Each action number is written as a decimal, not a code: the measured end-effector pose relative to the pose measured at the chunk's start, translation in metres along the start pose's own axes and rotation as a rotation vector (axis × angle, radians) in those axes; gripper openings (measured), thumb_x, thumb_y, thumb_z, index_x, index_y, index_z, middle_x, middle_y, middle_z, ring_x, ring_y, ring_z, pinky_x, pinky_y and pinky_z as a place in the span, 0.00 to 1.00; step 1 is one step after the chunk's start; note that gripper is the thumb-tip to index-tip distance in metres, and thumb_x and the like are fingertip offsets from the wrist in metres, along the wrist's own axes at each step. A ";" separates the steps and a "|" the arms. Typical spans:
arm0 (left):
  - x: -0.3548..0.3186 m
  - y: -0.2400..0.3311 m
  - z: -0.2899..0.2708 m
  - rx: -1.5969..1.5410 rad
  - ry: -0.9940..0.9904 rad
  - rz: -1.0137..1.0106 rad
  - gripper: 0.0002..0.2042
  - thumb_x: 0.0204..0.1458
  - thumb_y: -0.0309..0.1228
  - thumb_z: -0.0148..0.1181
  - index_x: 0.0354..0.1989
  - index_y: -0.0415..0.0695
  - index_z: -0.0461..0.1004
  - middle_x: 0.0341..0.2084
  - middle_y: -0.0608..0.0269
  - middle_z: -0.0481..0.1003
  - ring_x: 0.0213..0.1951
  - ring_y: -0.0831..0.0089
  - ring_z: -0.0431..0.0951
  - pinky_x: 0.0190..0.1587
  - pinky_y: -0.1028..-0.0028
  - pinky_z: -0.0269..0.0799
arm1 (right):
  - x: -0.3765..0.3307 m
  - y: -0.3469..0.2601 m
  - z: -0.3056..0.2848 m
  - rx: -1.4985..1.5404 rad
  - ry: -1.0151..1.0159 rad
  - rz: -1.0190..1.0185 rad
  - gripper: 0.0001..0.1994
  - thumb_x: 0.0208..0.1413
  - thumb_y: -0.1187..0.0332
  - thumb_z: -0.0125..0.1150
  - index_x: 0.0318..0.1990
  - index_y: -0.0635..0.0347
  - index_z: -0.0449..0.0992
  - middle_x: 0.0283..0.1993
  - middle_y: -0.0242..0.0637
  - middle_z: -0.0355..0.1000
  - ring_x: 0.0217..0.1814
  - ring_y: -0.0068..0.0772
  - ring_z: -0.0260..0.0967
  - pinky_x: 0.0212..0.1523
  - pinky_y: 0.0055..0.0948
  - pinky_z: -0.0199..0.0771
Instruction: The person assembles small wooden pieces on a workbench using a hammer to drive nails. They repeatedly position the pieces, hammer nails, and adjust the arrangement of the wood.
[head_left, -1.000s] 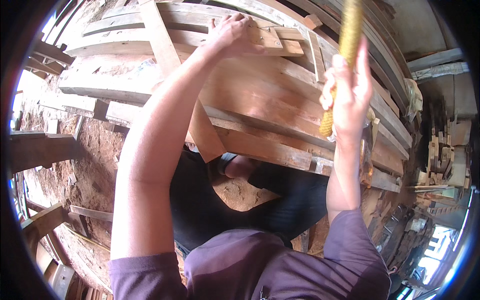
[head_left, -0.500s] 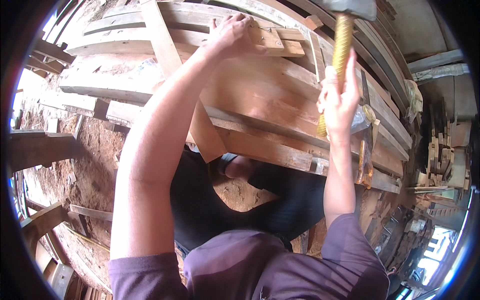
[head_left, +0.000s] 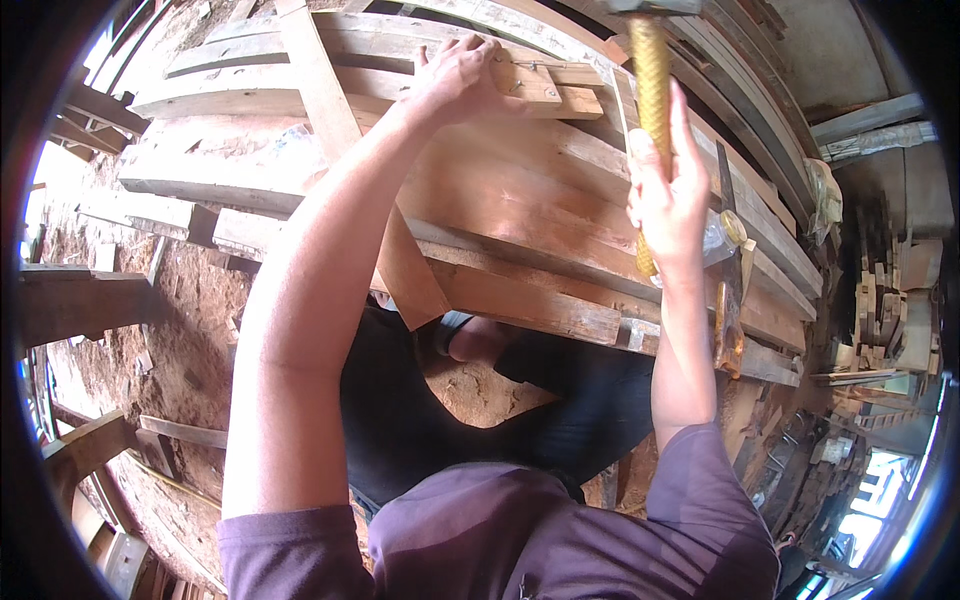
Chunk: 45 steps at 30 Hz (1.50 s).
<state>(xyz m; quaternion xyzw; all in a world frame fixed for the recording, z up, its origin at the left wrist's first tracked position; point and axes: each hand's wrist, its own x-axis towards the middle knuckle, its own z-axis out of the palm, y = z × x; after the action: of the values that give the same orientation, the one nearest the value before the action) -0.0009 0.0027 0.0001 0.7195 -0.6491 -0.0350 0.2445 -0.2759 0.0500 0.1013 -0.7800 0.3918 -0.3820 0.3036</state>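
Pressing small block (head_left: pixel 540 85) onto planks (head_left: pixel 520 210), left hand (head_left: pixel 462 75) closed on it; right hand (head_left: pixel 668 195) gripping raised hammer (head_left: pixel 650 70); scrap wood (head_left: pixel 885 300) stacked right.

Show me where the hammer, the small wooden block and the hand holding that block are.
hammer (head_left: pixel 652 90), head view, on its yellow handle above the grip.
small wooden block (head_left: pixel 548 92), head view, on its top face.
left hand (head_left: pixel 455 80), head view, on its back.
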 end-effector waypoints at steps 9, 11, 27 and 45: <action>0.002 0.000 0.001 0.000 0.006 -0.013 0.54 0.42 0.69 0.76 0.76 0.51 0.66 0.71 0.53 0.69 0.76 0.51 0.62 0.76 0.32 0.52 | -0.019 -0.003 -0.003 0.722 -0.010 0.633 0.28 0.80 0.60 0.50 0.82 0.42 0.54 0.28 0.24 0.63 0.18 0.13 0.58 0.15 0.17 0.60; 0.002 0.000 0.000 -0.004 -0.027 -0.016 0.54 0.41 0.69 0.76 0.76 0.52 0.66 0.71 0.53 0.69 0.76 0.51 0.62 0.76 0.32 0.51 | -0.017 0.010 0.009 0.725 0.023 0.706 0.29 0.76 0.66 0.55 0.80 0.47 0.54 0.29 0.25 0.62 0.19 0.13 0.58 0.16 0.17 0.57; 0.001 -0.001 -0.005 -0.097 -0.063 0.026 0.60 0.47 0.76 0.66 0.80 0.41 0.59 0.75 0.39 0.61 0.78 0.44 0.57 0.78 0.35 0.48 | -0.018 0.055 -0.012 0.237 0.111 0.443 0.40 0.68 0.77 0.59 0.84 0.51 0.51 0.29 0.26 0.67 0.17 0.15 0.62 0.14 0.23 0.65; 0.031 0.023 0.008 -0.044 0.205 0.490 0.06 0.62 0.30 0.64 0.41 0.43 0.85 0.41 0.55 0.82 0.42 0.53 0.84 0.46 0.57 0.82 | -0.030 0.128 -0.023 0.234 0.205 0.569 0.42 0.67 0.77 0.61 0.85 0.47 0.50 0.22 0.25 0.67 0.14 0.17 0.61 0.14 0.28 0.66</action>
<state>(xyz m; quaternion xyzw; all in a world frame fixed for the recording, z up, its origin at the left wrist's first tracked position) -0.0203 -0.0301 0.0106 0.5352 -0.7749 0.0841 0.3256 -0.3559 0.0058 0.0038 -0.5566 0.5760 -0.4009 0.4447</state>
